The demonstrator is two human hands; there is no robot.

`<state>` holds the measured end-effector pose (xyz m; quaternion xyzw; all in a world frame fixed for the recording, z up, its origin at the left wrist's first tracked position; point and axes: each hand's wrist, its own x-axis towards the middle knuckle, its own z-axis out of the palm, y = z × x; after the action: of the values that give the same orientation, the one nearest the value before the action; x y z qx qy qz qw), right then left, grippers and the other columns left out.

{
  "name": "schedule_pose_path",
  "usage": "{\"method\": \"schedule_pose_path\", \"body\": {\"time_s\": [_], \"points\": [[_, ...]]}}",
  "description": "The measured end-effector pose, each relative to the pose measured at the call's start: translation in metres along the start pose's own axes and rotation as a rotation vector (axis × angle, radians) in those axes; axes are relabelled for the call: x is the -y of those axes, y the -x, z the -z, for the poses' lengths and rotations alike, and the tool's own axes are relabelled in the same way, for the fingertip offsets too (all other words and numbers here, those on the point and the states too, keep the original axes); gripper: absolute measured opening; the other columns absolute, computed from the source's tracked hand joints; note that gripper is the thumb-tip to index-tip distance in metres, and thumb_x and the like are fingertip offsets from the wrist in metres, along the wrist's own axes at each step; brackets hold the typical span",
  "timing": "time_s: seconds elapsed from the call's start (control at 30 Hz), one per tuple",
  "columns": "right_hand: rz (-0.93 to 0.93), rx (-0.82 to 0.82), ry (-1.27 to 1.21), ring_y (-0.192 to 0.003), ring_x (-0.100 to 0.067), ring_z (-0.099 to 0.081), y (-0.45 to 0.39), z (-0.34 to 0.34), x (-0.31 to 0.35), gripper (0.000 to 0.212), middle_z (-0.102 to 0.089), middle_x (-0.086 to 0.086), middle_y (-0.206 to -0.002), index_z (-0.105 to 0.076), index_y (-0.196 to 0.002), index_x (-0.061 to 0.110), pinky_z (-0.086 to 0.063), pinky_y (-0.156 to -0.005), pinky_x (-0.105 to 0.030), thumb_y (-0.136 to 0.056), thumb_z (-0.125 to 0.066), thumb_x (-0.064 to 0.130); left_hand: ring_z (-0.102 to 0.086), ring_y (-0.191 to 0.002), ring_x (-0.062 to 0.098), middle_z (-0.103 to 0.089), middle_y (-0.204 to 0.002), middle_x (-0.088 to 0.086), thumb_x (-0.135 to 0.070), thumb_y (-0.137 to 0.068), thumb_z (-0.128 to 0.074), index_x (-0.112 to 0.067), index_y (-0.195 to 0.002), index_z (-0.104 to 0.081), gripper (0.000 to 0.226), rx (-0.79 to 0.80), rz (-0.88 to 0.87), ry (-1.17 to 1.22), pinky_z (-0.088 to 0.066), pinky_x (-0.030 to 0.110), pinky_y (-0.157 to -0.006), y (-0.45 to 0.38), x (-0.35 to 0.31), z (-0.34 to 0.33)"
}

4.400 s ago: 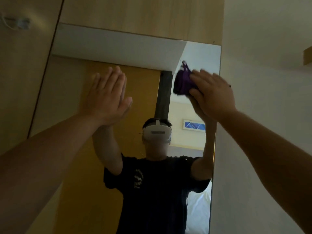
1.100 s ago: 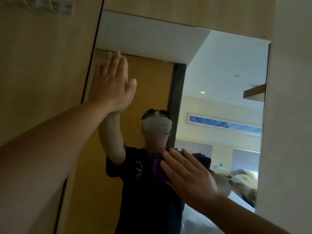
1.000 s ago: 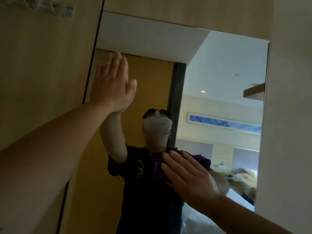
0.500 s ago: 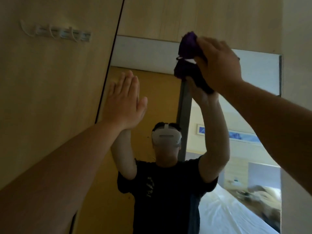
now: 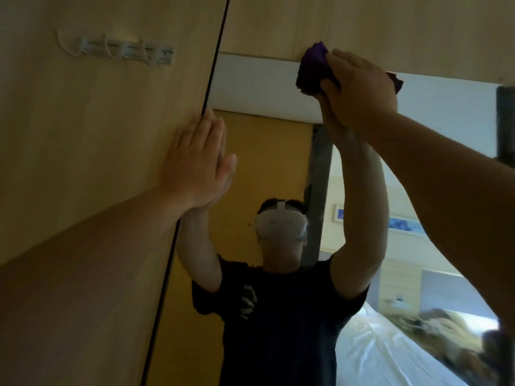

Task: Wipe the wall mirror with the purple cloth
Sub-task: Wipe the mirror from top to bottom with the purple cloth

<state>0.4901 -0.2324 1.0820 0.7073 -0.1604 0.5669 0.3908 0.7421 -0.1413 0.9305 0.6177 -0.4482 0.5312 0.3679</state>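
Mirror (image 5: 264, 168) glass fills the middle of the view, set flush into pale wood-grain wall panelling (image 5: 83, 135) with a thin dark seam down its left edge and a wooden panel across its top. A row of small metal hooks (image 5: 125, 50) is fixed to the panelling at upper left. Reflected in the glass are a yellow-orange door, a dark door frame, a white ceiling, a framed blue picture and a bed under a smooth white cover; the person appears there in a dark printed T-shirt and a white headset.

At the mirror's top edge, right of centre, sits the purple cloth (image 5: 313, 68), a soft, bunched wad that overlaps the wooden panel above. The right hand (image 5: 359, 93) is raised high on an outstretched bare arm, its fingers curled over the cloth and pressing it to the surface; a corner of fabric pokes out on the hand's far side. The left hand (image 5: 195, 165) lies flat with fingers straight and together, palm against the mirror's left edge, holding nothing.
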Motion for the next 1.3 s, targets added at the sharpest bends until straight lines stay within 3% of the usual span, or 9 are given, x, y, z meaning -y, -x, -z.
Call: {"method": "schedule_pose_path", "body": {"time_s": [0.13, 0.33, 0.43, 0.7, 0.83, 0.97, 1.1, 1.2, 1.3], "points": [[0.107, 0.083, -0.065, -0.122, -0.024, -0.052, 0.076, -0.003, 0.052, 0.040, -0.054, -0.005, -0.137, -0.050, -0.137, 0.018, -0.040, -0.104, -0.040, -0.098, -0.055, 0.027, 0.003, -0.153, 0.025, 0.002, -0.166, 0.012, -0.052, -0.099, -0.009, -0.008, -0.157, -0.005, 0.073, 0.033, -0.045, 0.071, -0.002, 0.046, -0.123, -0.001, 0.004, -0.001], [0.318, 0.210, -0.002, -0.135, -0.026, -0.046, 0.232, -0.021, 0.111, 0.065, -0.050, -0.008, -0.145, -0.051, -0.138, 0.017, -0.032, -0.113, -0.047, -0.079, -0.080, 0.023, 0.004, -0.153, 0.026, 0.004, -0.166, 0.014, -0.052, -0.096, -0.008, -0.009, -0.157, -0.004, 0.075, 0.047, -0.056, 0.084, 0.001, 0.048, -0.123, -0.002, 0.006, 0.003], [0.426, 0.225, -0.035, -0.140, -0.025, -0.039, 0.287, -0.028, 0.124, 0.065, -0.043, -0.007, -0.150, -0.044, -0.142, 0.017, -0.039, -0.112, -0.048, -0.086, -0.076, 0.025, 0.003, -0.153, 0.027, 0.002, -0.165, 0.015, -0.053, -0.097, -0.008, -0.009, -0.157, -0.005, 0.075, 0.040, -0.066, 0.063, 0.000, 0.050, -0.123, -0.002, 0.007, 0.001], [0.462, 0.242, -0.015, -0.145, -0.024, -0.033, 0.306, -0.031, 0.126, 0.064, -0.039, -0.007, -0.153, -0.039, -0.147, 0.016, -0.040, -0.110, -0.049, -0.092, -0.069, 0.025, -0.006, -0.152, 0.029, -0.010, -0.165, 0.016, -0.050, -0.097, -0.010, -0.005, -0.155, -0.018, 0.074, 0.000, -0.074, 0.161, -0.004, 0.046, -0.123, -0.001, 0.013, 0.008], [0.465, 0.240, -0.059, -0.143, -0.023, -0.036, 0.306, -0.031, 0.123, 0.063, -0.042, -0.005, -0.152, -0.042, -0.146, 0.017, -0.044, -0.107, -0.047, -0.091, -0.071, 0.023, -0.008, -0.152, 0.031, -0.012, -0.164, 0.016, -0.046, -0.099, -0.014, -0.005, -0.155, -0.019, 0.069, -0.009, 0.038, 0.130, -0.005, 0.048, -0.122, 0.002, 0.049, 0.011], [0.432, 0.134, -0.167, -0.134, -0.021, -0.046, 0.264, -0.021, 0.116, 0.049, -0.049, -0.006, -0.145, -0.046, -0.140, 0.017, -0.045, -0.105, -0.041, -0.094, -0.060, 0.025, -0.006, -0.152, 0.027, -0.010, -0.165, 0.014, -0.043, -0.098, -0.015, -0.006, -0.156, -0.018, 0.069, 0.020, 0.020, 0.083, -0.004, 0.047, -0.122, 0.005, 0.066, 0.008], [0.146, -0.102, -0.177, -0.115, -0.025, -0.056, 0.135, -0.003, 0.104, 0.044, -0.061, -0.014, -0.131, -0.052, -0.134, 0.010, -0.042, -0.097, -0.039, -0.094, -0.051, 0.028, -0.007, -0.152, 0.024, -0.013, -0.165, 0.011, -0.042, -0.098, -0.013, -0.007, -0.156, -0.018, 0.068, -0.008, 0.025, 0.092, -0.004, 0.044, -0.123, 0.007, 0.063, 0.007], [-0.039, -0.143, -0.158, -0.124, -0.025, -0.051, 0.038, -0.001, 0.089, 0.038, -0.056, -0.008, -0.138, -0.051, -0.138, 0.015, -0.038, -0.107, -0.041, -0.101, -0.046, 0.024, -0.010, -0.152, 0.024, -0.016, -0.164, 0.011, -0.042, -0.097, -0.010, -0.008, -0.156, -0.019, 0.069, -0.021, 0.013, 0.093, -0.004, 0.044, -0.123, 0.008, 0.063, 0.008], [-0.063, -0.148, -0.104, -0.129, -0.026, -0.048, -0.029, -0.009, 0.083, 0.037, -0.052, -0.005, -0.143, -0.049, -0.139, 0.017, -0.036, -0.110, -0.042, -0.103, -0.042, 0.023, -0.005, -0.153, 0.022, -0.010, -0.165, 0.009, -0.042, -0.096, -0.009, -0.010, -0.157, -0.015, 0.069, 0.001, 0.017, 0.071, -0.002, 0.042, -0.123, 0.006, 0.064, 0.008]]}}
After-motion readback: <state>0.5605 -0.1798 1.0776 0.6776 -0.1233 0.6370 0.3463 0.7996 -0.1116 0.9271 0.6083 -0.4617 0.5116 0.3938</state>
